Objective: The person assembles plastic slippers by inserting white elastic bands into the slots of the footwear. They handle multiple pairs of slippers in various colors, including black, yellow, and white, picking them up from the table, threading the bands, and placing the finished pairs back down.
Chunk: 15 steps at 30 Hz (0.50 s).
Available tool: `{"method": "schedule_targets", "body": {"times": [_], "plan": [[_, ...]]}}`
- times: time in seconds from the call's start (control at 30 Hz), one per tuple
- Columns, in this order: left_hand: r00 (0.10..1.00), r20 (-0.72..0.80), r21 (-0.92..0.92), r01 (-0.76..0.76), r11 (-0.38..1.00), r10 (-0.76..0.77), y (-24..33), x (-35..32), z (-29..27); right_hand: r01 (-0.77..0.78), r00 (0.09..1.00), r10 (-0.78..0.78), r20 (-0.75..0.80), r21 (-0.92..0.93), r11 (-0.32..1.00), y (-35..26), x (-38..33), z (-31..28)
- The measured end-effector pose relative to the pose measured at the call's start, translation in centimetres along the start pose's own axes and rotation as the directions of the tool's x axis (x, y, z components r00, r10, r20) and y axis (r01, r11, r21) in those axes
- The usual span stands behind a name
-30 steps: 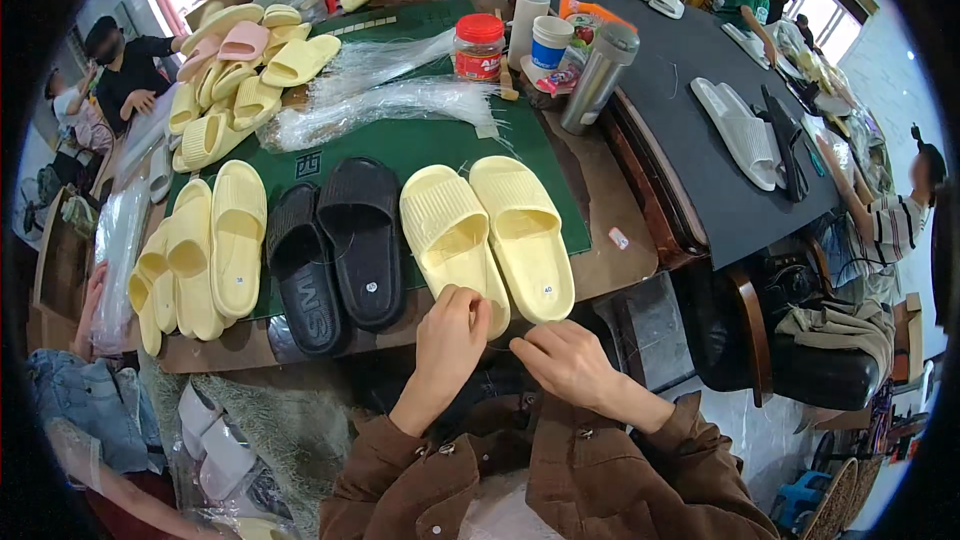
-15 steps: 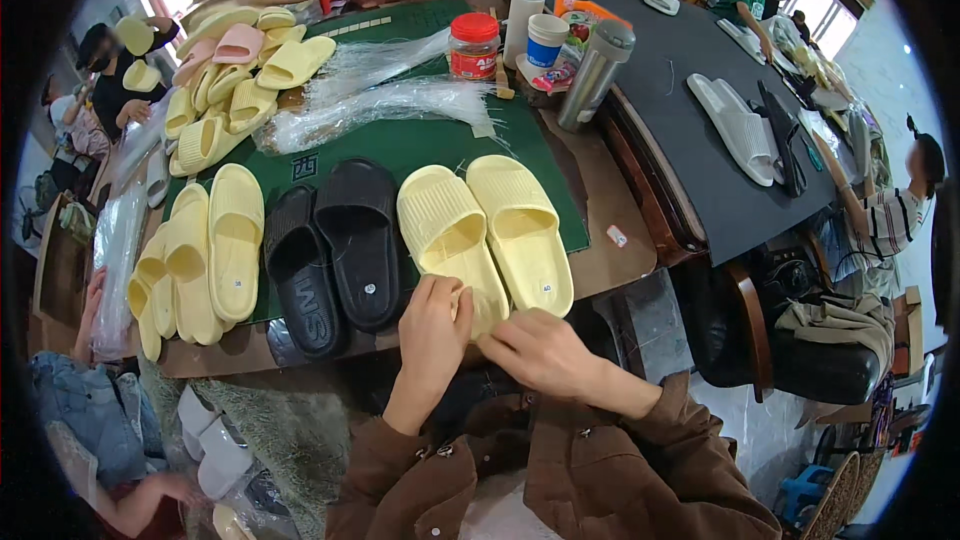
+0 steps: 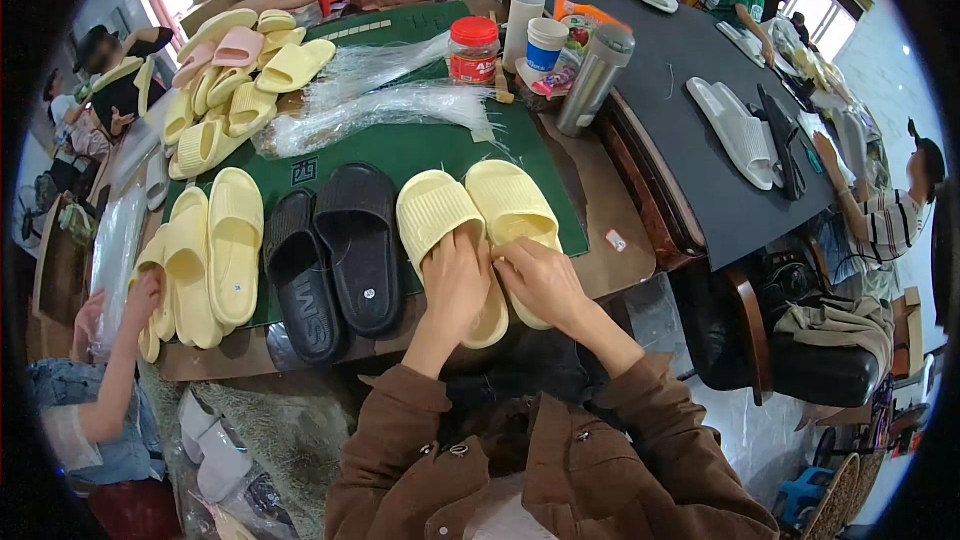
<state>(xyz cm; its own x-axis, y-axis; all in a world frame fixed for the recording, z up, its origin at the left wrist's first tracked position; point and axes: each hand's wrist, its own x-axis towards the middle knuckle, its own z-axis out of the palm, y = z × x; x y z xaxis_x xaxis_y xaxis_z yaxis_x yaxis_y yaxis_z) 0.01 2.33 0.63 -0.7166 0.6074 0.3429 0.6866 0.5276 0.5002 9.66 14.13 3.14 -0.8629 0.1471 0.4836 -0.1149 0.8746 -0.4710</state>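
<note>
Here the left hand (image 3: 455, 275) lies palm-down on the heel end of the left yellow slipper (image 3: 437, 218), fingers bent over its sole and gripping it. The right hand (image 3: 538, 278) meets it at the gap between the pair, fingers curled onto the inner edge of the right yellow slipper (image 3: 512, 208); whether it pinches anything small there cannot be told, as the fingertips are hidden where both hands touch. Both slippers lie side by side, toes away from the person, on the near edge of the green mat (image 3: 420, 145), heels overhanging toward the brown sleeves.

Just left of the pair: two black slippers (image 3: 335, 255), soles down. Further left: a stack of pale yellow slippers (image 3: 215, 240), with another person's hand (image 3: 140, 292) at its near end. At the mat's far left corner, a heap of yellow and pink slippers (image 3: 235, 75). Across the mat's middle, bundles of clear plastic strands (image 3: 385, 100). Beyond them a red-lidded jar (image 3: 473, 50) and a steel flask (image 3: 592, 80). On the dark table to the right, a grey slipper pair (image 3: 735, 130), well apart.
</note>
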Motion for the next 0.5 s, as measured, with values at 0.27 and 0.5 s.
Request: {"method": "schedule_targets", "body": {"times": [0.27, 0.5], "plan": [[0.992, 0.033, -0.017, -0.124, 0.992, 0.125, -0.4, -0.5, -0.6, -0.21, 0.976, 0.215, -0.009, 0.186, 0.96, 0.9, 0.2, 1.4], [0.985, -0.04, -0.053, -0.168, 0.984, 0.166, -0.3, -0.7, -1.9, -0.231, 0.97, 0.241, -0.032, 0.19, 0.954, 1.1, 0.3, 1.7]]}}
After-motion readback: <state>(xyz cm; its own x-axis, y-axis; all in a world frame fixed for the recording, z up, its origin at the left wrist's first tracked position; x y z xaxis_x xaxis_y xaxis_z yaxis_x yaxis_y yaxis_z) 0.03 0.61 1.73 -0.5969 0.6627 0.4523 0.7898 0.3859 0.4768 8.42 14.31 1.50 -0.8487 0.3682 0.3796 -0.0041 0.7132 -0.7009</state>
